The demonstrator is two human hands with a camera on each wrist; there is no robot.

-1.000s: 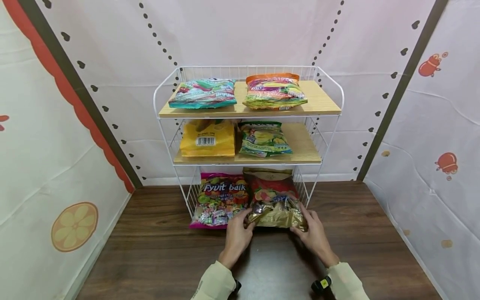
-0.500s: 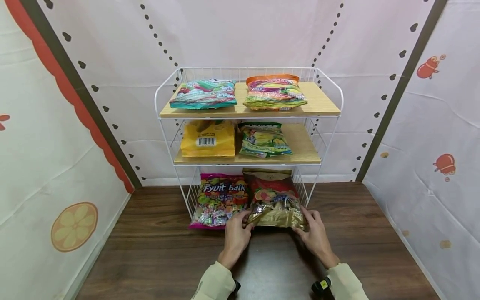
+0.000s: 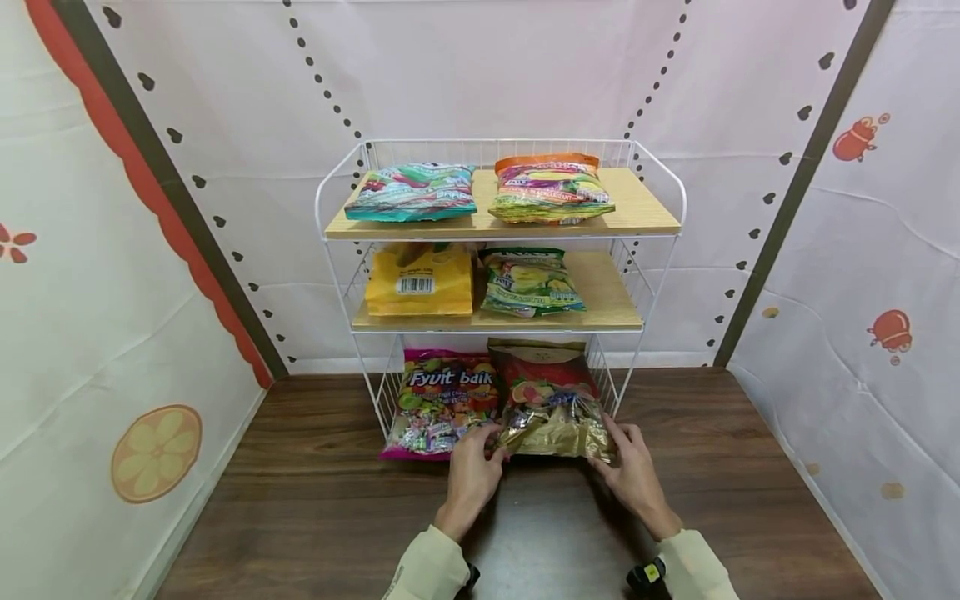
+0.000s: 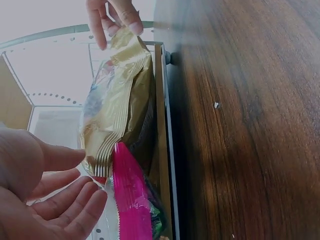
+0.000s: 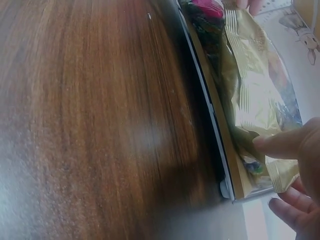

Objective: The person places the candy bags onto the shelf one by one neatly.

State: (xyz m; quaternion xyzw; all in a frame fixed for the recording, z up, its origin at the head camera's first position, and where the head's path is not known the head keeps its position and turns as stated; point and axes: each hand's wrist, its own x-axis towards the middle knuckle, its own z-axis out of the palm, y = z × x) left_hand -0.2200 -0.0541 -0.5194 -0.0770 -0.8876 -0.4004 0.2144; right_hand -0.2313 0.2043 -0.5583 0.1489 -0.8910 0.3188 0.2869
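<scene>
A red and gold candy bag (image 3: 551, 400) lies on the bottom shelf of a white wire rack, its gold lower edge toward me. At its left corner is my left hand (image 3: 474, 473). In the left wrist view, the left thumb (image 4: 65, 156) reaches the bag's edge and the relaxed fingers stay spread apart from it. My right hand (image 3: 636, 471) pinches the right corner; in the right wrist view its thumb (image 5: 280, 145) lies in front and the fingers behind. Beside it on the left sits a pink-edged "Fyvit baik" candy bag (image 3: 446, 400).
The middle shelf (image 3: 611, 292) carries a yellow bag (image 3: 420, 283) and a green bag (image 3: 531, 282). On the top shelf (image 3: 637, 200) lie a teal bag (image 3: 412, 192) and an orange-topped bag (image 3: 553, 190). The rack stands on a dark wooden table (image 3: 315, 500) before a white patterned cloth.
Both hands and the red and gold bag stay almost in place. The head view has shifted slightly, so the rack appears a little lower and further right.
</scene>
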